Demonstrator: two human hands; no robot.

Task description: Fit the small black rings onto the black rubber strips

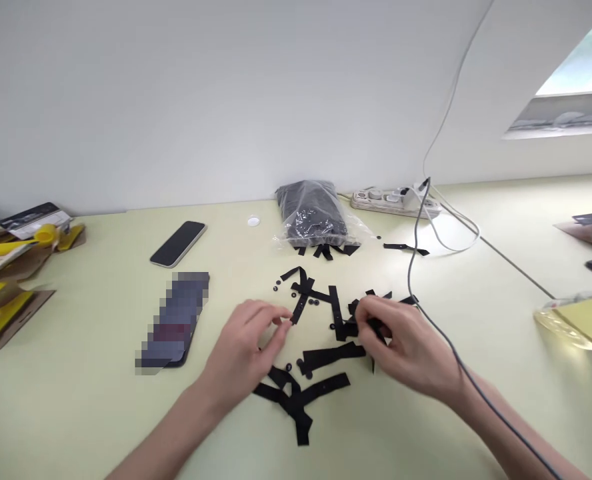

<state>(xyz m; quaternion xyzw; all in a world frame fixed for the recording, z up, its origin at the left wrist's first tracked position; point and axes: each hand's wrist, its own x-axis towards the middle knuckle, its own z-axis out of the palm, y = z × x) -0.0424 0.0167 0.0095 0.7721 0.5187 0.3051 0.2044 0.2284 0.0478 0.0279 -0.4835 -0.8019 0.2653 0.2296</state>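
My left hand (249, 347) is closed in a pinch, thumb and index fingertips together at the lower end of a black fabric strip (303, 303). What sits between those fingertips, if anything, is too small to make out. My right hand (406, 343) is curled over a pile of black strips, its fingers closed on a black fabric strip (377, 327) that they mostly hide. Between the hands lie more strips (331, 357) and small round black buttons (314, 302). Below my left hand, several strips (296, 400) overlap in a loose heap.
Behind the strips lies a clear plastic bag (312, 212) of black material. A power strip (396, 202) stands by the wall, and a dark cable (441, 330) runs across my right forearm. Two phones (179, 244) lie left; yellow items (6, 313) are farther left.
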